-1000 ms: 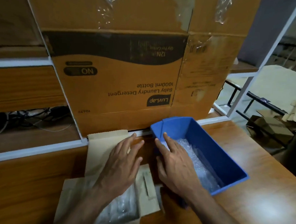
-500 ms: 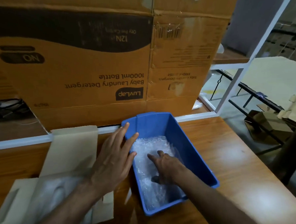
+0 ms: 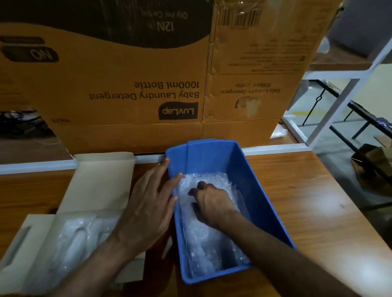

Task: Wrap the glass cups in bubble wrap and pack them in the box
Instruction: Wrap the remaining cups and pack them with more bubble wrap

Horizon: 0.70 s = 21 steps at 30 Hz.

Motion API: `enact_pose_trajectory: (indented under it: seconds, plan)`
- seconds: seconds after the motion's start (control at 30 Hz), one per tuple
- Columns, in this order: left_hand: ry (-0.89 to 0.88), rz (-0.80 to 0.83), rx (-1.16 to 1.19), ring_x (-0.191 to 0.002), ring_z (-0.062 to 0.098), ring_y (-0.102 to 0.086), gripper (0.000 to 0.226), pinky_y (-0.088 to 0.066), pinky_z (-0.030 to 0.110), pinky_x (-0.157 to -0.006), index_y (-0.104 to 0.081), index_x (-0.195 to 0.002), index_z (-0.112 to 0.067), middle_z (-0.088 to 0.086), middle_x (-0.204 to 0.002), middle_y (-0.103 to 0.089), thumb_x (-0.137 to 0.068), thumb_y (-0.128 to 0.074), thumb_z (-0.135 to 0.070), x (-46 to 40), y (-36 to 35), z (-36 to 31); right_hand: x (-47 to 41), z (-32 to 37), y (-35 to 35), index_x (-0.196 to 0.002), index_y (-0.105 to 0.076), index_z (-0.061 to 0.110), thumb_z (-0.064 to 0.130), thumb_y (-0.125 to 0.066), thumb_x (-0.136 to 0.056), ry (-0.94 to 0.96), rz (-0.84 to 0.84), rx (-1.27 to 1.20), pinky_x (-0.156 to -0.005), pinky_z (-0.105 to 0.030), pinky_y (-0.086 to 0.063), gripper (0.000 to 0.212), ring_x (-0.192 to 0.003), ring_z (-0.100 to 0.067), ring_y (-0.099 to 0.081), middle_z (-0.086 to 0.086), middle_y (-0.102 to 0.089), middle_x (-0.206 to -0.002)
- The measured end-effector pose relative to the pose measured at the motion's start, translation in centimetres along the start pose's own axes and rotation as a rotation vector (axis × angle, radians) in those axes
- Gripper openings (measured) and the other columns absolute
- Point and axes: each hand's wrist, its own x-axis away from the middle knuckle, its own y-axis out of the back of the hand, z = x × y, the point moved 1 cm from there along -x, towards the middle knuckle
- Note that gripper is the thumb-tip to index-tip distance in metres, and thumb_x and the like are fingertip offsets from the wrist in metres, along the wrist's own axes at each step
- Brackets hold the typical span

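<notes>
Blue bin (image 3: 263,197) on wooden desk (image 3: 323,211) holding bubble wrap (image 3: 208,239), right hand (image 3: 210,206) now curled gripping it, left hand (image 3: 151,205) still flat against bin's wall, open box (image 3: 102,184) left holding wrapped bundles (image 3: 76,239).

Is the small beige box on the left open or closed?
Open. The beige box has its flaps spread flat, and bubble wrap lies inside.
</notes>
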Motion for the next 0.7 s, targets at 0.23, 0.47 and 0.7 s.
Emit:
enact_pose_trajectory:
  seconds: [0.23, 0.47, 0.7]
  plan:
    - [0.038, 0.002, -0.029, -0.153, 0.03, -0.028, 0.05, -0.031, 0.047, -0.122, -0.047, -0.151, -0.017, 0.014, -0.167, -0.025, -0.104, -0.042, -0.033, 0.7, 0.5, 0.2, -4.4, -0.9, -0.8, -0.157, -0.032, 0.02, 0.028, -0.056, -0.1, -0.079, 0.058, -0.061, -0.1, -0.045, -0.048, 0.063, -0.132, -0.034, -0.049, -0.014, -0.043, -0.147]
    - [0.063, 0.033, -0.026, -0.153, 0.028, -0.026, 0.051, -0.034, 0.05, -0.12, -0.044, -0.153, -0.021, 0.011, -0.169, -0.021, -0.104, -0.038, -0.036, 1.8, 0.4, 0.3, -5.6, -1.0, -1.2, -0.144, -0.05, 0.026, 0.031, -0.056, -0.1, -0.093, 0.062, -0.13, -0.098, -0.044, -0.052, 0.044, -0.126, -0.032, -0.059, -0.009, -0.042, -0.153]
    - [0.096, -0.021, 0.094, -0.153, 0.024, -0.027, 0.047, -0.033, 0.045, -0.121, -0.049, -0.148, -0.021, 0.007, -0.167, -0.026, -0.103, -0.046, -0.037, 1.0, 1.7, 0.4, -2.6, -1.6, 1.2, -0.108, -0.064, 0.02, 0.029, -0.06, -0.093, -0.047, -0.224, -0.2, -0.074, -0.032, -0.043, 0.019, -0.105, -0.028, -0.058, -0.006, -0.054, -0.116]
